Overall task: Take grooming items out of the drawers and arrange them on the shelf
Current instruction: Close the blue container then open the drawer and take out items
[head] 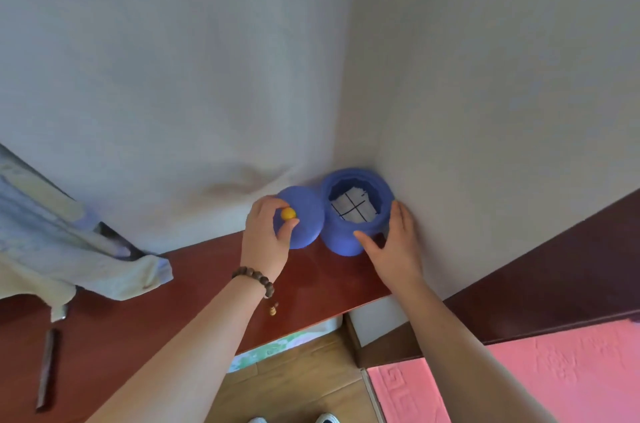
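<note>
1. Nearest me, the left hand [268, 235], wearing a brown wooden bead bracelet [255, 279], pinches the yellow knob [288, 213] of the round blue lid [300, 217], held tilted just beside the jar.
2. The right hand [393, 242] cups the squat blue jar [356, 211] with relaxed, straight fingers, steadying it in the corner of the reddish-brown wooden shelf [322, 280].
3. I judge we're arranging: next, seat the lid squarely on the mouth.

Left hand [268, 235] pinching with thumb and fingers, arm extended; right hand [393, 242] spread wide, fingers straight.
</note>
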Motion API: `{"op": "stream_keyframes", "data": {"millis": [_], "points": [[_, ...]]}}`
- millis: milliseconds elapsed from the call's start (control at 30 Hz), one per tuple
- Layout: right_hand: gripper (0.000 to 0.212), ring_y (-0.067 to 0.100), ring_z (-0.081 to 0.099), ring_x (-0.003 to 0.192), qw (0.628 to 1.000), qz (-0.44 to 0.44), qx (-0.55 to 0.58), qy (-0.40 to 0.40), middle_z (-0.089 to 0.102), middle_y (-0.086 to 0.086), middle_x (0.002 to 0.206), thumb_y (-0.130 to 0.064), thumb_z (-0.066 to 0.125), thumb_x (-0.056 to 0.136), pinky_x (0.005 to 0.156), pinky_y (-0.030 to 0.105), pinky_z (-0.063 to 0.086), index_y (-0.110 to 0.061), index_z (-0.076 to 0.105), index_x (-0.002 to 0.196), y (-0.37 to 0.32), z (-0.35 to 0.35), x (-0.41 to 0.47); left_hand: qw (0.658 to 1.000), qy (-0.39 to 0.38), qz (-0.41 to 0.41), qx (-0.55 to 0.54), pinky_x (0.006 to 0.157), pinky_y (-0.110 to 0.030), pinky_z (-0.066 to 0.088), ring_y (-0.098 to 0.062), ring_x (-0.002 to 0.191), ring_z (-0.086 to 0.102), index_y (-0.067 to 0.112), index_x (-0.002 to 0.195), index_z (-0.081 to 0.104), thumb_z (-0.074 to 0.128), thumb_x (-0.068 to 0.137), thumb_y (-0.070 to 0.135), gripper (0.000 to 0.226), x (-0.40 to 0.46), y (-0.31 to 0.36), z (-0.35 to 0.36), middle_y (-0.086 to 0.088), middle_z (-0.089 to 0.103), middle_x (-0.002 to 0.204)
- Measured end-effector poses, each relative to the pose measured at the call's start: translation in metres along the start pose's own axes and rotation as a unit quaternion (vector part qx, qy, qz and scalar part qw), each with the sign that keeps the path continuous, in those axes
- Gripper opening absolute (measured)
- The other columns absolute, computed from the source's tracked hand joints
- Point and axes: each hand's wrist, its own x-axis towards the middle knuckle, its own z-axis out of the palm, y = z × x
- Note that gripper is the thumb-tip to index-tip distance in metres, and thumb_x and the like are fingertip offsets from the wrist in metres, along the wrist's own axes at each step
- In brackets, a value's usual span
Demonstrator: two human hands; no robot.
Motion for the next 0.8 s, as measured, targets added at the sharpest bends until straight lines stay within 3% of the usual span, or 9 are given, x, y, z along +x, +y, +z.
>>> {"op": "stream_keyframes", "data": {"millis": [67, 200, 267, 367, 467, 667, 800], "points": [[0.092, 0.018, 0.02, 0.144, 1.0, 0.009, 0.012, -0.001, 0.019, 0.008, 0.156, -0.037, 0.07, 0.082, 0.107, 0.018, 0.019, -0.008, 0.016, 0.15, -0.001, 0.0, 0.005, 0.999, -0.012, 0.033, -0.021, 0.082, -0.018, 0.035, -0.009, 0.098, 0.05, 0.013, 0.101, 0.06, 0.066, 0.083, 0.008, 0.019, 0.013, 0.027, 0.001, 0.004, 0.054, 0.109], [0.089, 0.021, 0.032, 0.138, 0.999, 0.007, 0.033, 0.004, 0.028, 0.01, 0.151, -0.034, 0.074, 0.078, 0.108, 0.026, 0.03, -0.004, 0.026, 0.147, -0.001, 0.0, 0.007, 0.991, -0.109, 0.083, -0.001, 0.079, -0.02, 0.034, -0.014, 0.098, 0.051, 0.015, 0.103, 0.06, 0.067, 0.084, 0.016, 0.02, 0.04, 0.063, 0.023, 0.004, 0.055, 0.106], [0.09, 0.021, 0.037, 0.135, 0.998, 0.013, 0.057, 0.014, 0.033, 0.009, 0.149, -0.034, 0.077, 0.075, 0.106, 0.026, 0.035, -0.004, 0.03, 0.145, 0.001, 0.0, 0.007, 0.984, -0.149, 0.096, 0.031, 0.083, -0.027, 0.039, -0.02, 0.101, 0.052, 0.014, 0.105, 0.059, 0.065, 0.085, 0.018, 0.021, 0.051, 0.073, 0.039, 0.001, 0.056, 0.109], [0.09, 0.017, 0.038, 0.134, 0.998, 0.014, 0.066, 0.017, 0.034, 0.006, 0.149, -0.033, 0.078, 0.074, 0.101, 0.016, 0.032, -0.006, 0.031, 0.145, 0.003, 0.0, 0.008, 0.971, -0.191, 0.098, 0.101, 0.085, -0.04, 0.045, -0.028, 0.104, 0.052, 0.013, 0.106, 0.058, 0.063, 0.086, 0.021, 0.022, 0.059, 0.079, 0.058, -0.006, 0.055, 0.116], [0.087, 0.018, 0.037, 0.134, 0.998, 0.009, 0.055, 0.016, 0.032, 0.006, 0.149, -0.033, 0.078, 0.075, 0.097, 0.012, 0.028, -0.005, 0.033, 0.144, 0.004, -0.001, 0.01, 0.961, -0.21, 0.095, 0.153, 0.086, -0.04, 0.045, -0.03, 0.108, 0.05, 0.014, 0.109, 0.058, 0.062, 0.087, 0.024, 0.024, 0.064, 0.077, 0.066, -0.007, 0.055, 0.119], [0.087, 0.021, 0.042, 0.131, 0.997, 0.019, 0.08, 0.014, 0.036, 0.007, 0.146, -0.03, 0.081, 0.072, 0.101, 0.026, 0.04, -0.004, 0.035, 0.141, 0.004, -0.001, 0.012, 0.943, -0.238, 0.09, 0.215, 0.082, -0.04, 0.046, -0.031, 0.105, 0.049, 0.016, 0.107, 0.057, 0.054, 0.09, 0.025, 0.02, 0.071, 0.08, 0.072, -0.007, 0.054, 0.118], [0.089, 0.018, 0.039, 0.133, 0.996, 0.021, 0.081, 0.012, 0.032, 0.004, 0.149, -0.031, 0.079, 0.073, 0.098, 0.017, 0.034, -0.005, 0.032, 0.143, 0.003, -0.001, 0.012, 0.935, -0.268, 0.084, 0.217, 0.08, -0.038, 0.046, -0.03, 0.103, 0.051, 0.017, 0.108, 0.056, 0.053, 0.09, 0.026, 0.02, 0.076, 0.081, 0.073, -0.009, 0.054, 0.112]]}}
